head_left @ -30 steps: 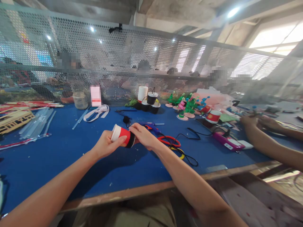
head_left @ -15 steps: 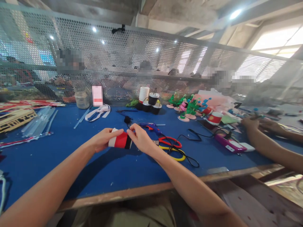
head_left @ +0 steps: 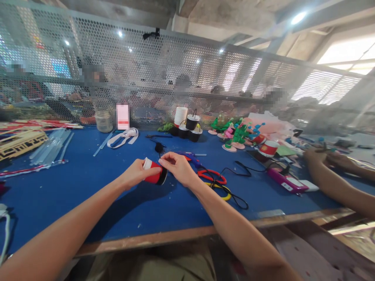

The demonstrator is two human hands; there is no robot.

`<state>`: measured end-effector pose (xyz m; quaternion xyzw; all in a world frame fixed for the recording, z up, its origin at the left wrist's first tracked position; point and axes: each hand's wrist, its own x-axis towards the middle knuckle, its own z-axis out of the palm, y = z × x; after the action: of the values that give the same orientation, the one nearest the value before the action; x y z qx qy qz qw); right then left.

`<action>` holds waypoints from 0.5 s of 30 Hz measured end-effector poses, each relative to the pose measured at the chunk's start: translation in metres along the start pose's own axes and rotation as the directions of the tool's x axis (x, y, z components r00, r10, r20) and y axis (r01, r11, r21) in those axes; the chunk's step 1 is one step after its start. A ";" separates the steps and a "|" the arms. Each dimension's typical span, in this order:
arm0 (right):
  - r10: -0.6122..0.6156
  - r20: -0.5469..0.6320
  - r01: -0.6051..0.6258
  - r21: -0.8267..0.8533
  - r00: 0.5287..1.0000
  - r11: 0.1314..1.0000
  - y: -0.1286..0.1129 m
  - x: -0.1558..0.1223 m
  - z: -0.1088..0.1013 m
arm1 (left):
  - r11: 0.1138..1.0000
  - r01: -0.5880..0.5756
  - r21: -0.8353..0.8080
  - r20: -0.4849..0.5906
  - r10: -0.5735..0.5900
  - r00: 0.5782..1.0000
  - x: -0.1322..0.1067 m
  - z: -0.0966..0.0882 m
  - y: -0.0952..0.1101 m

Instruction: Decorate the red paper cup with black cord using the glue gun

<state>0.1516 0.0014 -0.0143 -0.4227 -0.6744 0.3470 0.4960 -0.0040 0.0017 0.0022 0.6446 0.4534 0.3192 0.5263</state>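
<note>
My left hand [head_left: 135, 174] is wrapped around a red and white paper cup [head_left: 152, 178], its thumb lying along the side. The cup is tilted on its side above the table, with a black band [head_left: 163, 177] around its right end. At that end, my right hand [head_left: 179, 168] is closed in a pinch at a thin black strand, its fingertips by the band. Just beyond the fingertips is a black fuzzy ball [head_left: 158, 147], which the strand seems to join. A blue glue gun [head_left: 193, 160] and scissors with red and yellow handles [head_left: 225, 180] lie beside my right hand.
White-topped black cups [head_left: 193, 123] and a white cup stack [head_left: 181, 116] stand by the mesh screen [head_left: 158, 78]. Green and pink figures [head_left: 240, 134] and a purple power strip [head_left: 283, 181] are right, near a co-worker's arms [head_left: 325, 177]. Clear sticks [head_left: 51, 146] lie left.
The cup has tipped further, its black end now lower and turned to the right. My left thumb reaches further along its side. My right hand stays pinched by the black end.
</note>
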 end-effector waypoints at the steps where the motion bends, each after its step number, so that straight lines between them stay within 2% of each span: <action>1: 0.002 0.007 -0.002 0.000 1.000 1.000 -0.001 -0.001 0.001 | 1.000 -0.012 0.021 0.001 0.012 1.000 0.000 0.001 -0.001; 10: 0.036 0.065 -0.032 -0.060 0.997 0.998 -0.002 0.000 0.000 | 0.995 -0.004 0.103 -0.061 0.010 0.998 0.003 0.006 -0.008; 12: 0.050 0.015 -0.049 -0.063 0.999 0.997 -0.002 0.003 -0.006 | 0.996 0.008 0.087 -0.080 -0.001 0.997 0.003 0.006 -0.008; 15: 0.134 -0.138 -0.134 0.015 0.981 0.991 -0.004 0.008 -0.023 | 0.998 0.036 0.049 -0.122 -0.030 0.992 0.004 0.006 -0.006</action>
<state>0.1711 0.0078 -0.0014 -0.4889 -0.6073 0.3512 0.5184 0.0010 0.0029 -0.0052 0.6297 0.5034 0.3373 0.4862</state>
